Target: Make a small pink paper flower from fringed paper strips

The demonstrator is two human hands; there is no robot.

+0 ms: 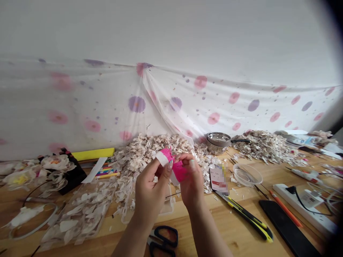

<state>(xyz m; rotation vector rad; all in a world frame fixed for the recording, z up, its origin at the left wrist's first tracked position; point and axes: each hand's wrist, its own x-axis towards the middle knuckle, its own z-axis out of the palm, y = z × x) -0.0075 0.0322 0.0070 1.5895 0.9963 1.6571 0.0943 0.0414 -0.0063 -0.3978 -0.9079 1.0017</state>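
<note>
The person's left hand (149, 191) is curled closed around a folded magenta paper strip with a white paper end (171, 166), pinching the white end between thumb and fingers. The right hand (192, 181) is also mostly closed, gripping the magenta part just beside the left. Both hands hold the strip up above the middle of the wooden table (235, 244), clear of its surface.

Directly behind the hands, a large heap of pale, petal-shaped paper scraps (143, 159) spreads along the table's back edge. A second heap (265, 149) lies further right, with nested stainless steel bowls (218, 142) between the two. Just right of the right hand stands a printed packet with a blurred label (219, 178), beside a round clear plastic dish (248, 175).

Toward the near edge, below the hands, lie black-handled scissors (163, 240). To the right are a yellow-and-black craft knife (248, 221), a black phone (288, 228) and a white power strip (300, 206). Toward the left edge, a clear plastic tray of white petals (80, 217) sits near finished white paper flowers (53, 171). A white cloth with pink and purple dots (136, 103) hangs behind the table.
</note>
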